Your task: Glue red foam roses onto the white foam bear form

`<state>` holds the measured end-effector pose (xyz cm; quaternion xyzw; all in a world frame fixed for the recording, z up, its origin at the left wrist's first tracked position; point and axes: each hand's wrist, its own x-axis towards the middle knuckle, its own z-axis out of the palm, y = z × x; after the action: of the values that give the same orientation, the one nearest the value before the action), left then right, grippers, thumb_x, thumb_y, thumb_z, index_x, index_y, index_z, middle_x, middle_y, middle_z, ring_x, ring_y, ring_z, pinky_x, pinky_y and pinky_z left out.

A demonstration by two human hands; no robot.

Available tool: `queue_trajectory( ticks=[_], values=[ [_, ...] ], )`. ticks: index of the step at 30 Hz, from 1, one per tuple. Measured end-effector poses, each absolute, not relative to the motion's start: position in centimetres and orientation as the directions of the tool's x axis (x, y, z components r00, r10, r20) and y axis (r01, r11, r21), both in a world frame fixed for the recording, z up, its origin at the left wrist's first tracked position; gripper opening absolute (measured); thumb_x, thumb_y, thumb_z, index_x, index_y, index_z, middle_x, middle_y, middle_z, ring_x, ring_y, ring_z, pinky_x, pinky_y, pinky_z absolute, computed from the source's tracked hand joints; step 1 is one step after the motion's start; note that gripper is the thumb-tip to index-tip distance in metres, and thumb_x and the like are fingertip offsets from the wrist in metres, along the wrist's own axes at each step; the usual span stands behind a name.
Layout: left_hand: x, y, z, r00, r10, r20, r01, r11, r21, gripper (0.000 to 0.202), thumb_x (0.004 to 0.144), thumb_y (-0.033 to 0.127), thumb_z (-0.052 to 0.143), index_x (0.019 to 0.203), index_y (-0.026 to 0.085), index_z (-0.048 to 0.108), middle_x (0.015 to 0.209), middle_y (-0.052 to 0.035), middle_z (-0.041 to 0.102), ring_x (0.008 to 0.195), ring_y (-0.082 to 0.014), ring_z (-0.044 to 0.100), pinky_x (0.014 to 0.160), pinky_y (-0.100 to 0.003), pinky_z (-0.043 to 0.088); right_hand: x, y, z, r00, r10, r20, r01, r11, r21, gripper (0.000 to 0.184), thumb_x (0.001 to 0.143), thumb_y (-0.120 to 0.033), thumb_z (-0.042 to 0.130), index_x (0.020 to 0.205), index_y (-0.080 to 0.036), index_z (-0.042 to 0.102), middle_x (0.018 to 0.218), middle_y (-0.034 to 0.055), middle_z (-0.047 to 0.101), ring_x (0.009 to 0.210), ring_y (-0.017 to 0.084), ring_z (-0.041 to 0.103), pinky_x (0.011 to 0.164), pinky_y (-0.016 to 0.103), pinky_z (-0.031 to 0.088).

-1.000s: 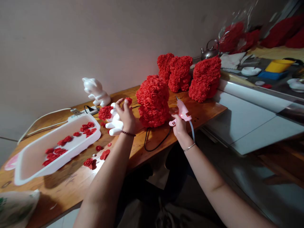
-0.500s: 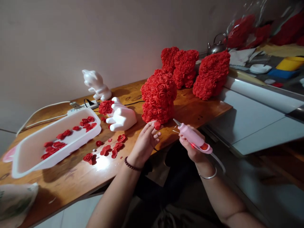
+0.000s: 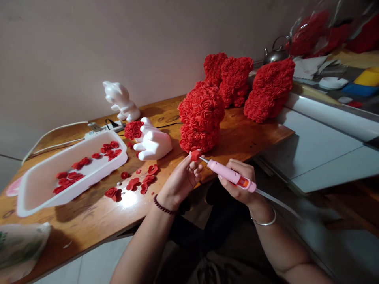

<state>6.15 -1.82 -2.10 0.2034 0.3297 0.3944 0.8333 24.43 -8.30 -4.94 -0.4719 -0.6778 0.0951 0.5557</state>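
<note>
Head view: left hand [image 3: 182, 178] pinching 1 red rose [image 3: 195, 155], right hand [image 3: 245, 171] gripping 1 pink glue gun [image 3: 222, 171], tip [image 3: 204, 159] at rose, 1 rose-covered figure [image 3: 200, 116] behind.

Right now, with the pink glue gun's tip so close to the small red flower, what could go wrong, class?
The left hand pinches the red flower right by the metal nozzle of the glue gun; if that is hot, a slip might burn the hand.

Both are near the front edge of the table, so glue could drip onto the dark clothing below.
</note>
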Motion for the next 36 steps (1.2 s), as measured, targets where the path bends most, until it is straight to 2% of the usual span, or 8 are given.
queue_trajectory(
  ticks=[5,9,11,14,19,25,30,36],
  values=[
    [6.3,-1.9,-1.9,0.474,0.783,-0.402,-0.524,0.618,0.587,0.016,0.098,0.026,0.063,0.092,0.016,0.075,0.086,-0.0020,0.075,0.069,-0.0067,0.069,0.062,-0.014,0.056,24.3,-8.1,-5.0,0.062,0.757,0.650,0.536,0.524,-0.662,0.034,0.078,-0.012,0.066,0.064,-0.021,0.037,0.061,-0.0040,0.041,0.056,0.010,0.039,0.056,0.028,0.030],
    [6.2,-1.9,-2.1,0.465,0.794,-0.392,-0.511,0.602,0.613,0.013,0.096,0.026,0.066,0.092,0.016,0.073,0.089,-0.0019,0.074,0.071,-0.0067,0.069,0.064,-0.015,0.056,24.3,-8.1,-4.9,0.054,0.771,0.634,0.540,0.511,-0.668,0.034,0.076,-0.010,0.066,0.064,-0.021,0.036,0.061,-0.0043,0.039,0.056,0.009,0.038,0.056,0.027,0.029],
    [6.1,-2.0,-2.2,0.470,0.807,-0.358,-0.503,0.578,0.642,0.011,0.093,0.027,0.071,0.097,0.017,0.072,0.091,-0.0015,0.073,0.071,-0.0064,0.068,0.064,-0.014,0.055,24.3,-8.1,-4.9,0.054,0.776,0.628,0.543,0.505,-0.671,0.035,0.076,-0.010,0.066,0.064,-0.021,0.036,0.061,-0.0042,0.039,0.056,0.009,0.038,0.056,0.027,0.029],
    [5.8,-2.1,-2.4,0.454,0.844,-0.285,-0.497,0.505,0.706,0.027,0.084,0.030,0.081,0.107,0.022,0.070,0.088,0.0016,0.070,0.070,-0.0058,0.065,0.060,-0.013,0.052,24.4,-8.1,-5.0,0.059,0.784,0.618,0.544,0.494,-0.679,0.034,0.077,-0.011,0.066,0.064,-0.021,0.036,0.061,-0.0039,0.040,0.056,0.009,0.038,0.056,0.027,0.029],
    [5.6,-2.3,-2.3,0.366,0.897,-0.249,-0.432,0.400,0.808,0.035,0.073,0.035,0.090,0.093,0.021,0.066,0.087,0.0034,0.067,0.075,-0.0065,0.064,0.059,-0.012,0.049,24.5,-8.2,-5.1,0.064,0.800,0.597,0.542,0.474,-0.694,0.036,0.078,-0.015,0.067,0.063,-0.021,0.035,0.061,-0.0038,0.040,0.056,0.010,0.038,0.056,0.028,0.029],
    [5.2,-2.1,-2.3,0.332,0.911,-0.245,-0.355,0.362,0.862,0.042,0.072,0.052,0.087,0.093,0.020,0.069,0.098,-0.0006,0.069,0.082,-0.0092,0.065,0.060,-0.014,0.049,24.5,-8.3,-4.7,0.068,0.804,0.591,0.545,0.466,-0.697,0.037,0.079,-0.014,0.065,0.062,-0.022,0.034,0.060,-0.0041,0.039,0.054,0.009,0.038,0.055,0.027,0.028],
    [5.1,-2.1,-2.4,0.341,0.910,-0.236,-0.286,0.339,0.896,0.037,0.071,0.045,0.089,0.092,0.020,0.071,0.096,0.0001,0.067,0.082,-0.0086,0.063,0.060,-0.013,0.047,24.4,-8.3,-4.6,0.068,0.811,0.582,0.547,0.457,-0.701,0.037,0.079,-0.013,0.064,0.062,-0.022,0.032,0.059,-0.0043,0.038,0.053,0.009,0.037,0.054,0.028,0.027],
    [5.1,-2.1,-2.6,0.360,0.901,-0.241,-0.290,0.354,0.889,0.034,0.075,0.045,0.086,0.090,0.020,0.070,0.092,0.0003,0.065,0.081,-0.0089,0.061,0.059,-0.013,0.046,24.4,-8.3,-4.7,0.061,0.816,0.575,0.533,0.460,-0.710,0.038,0.079,-0.014,0.064,0.061,-0.022,0.032,0.058,-0.0045,0.038,0.053,0.009,0.036,0.054,0.028,0.027]
  ],
)
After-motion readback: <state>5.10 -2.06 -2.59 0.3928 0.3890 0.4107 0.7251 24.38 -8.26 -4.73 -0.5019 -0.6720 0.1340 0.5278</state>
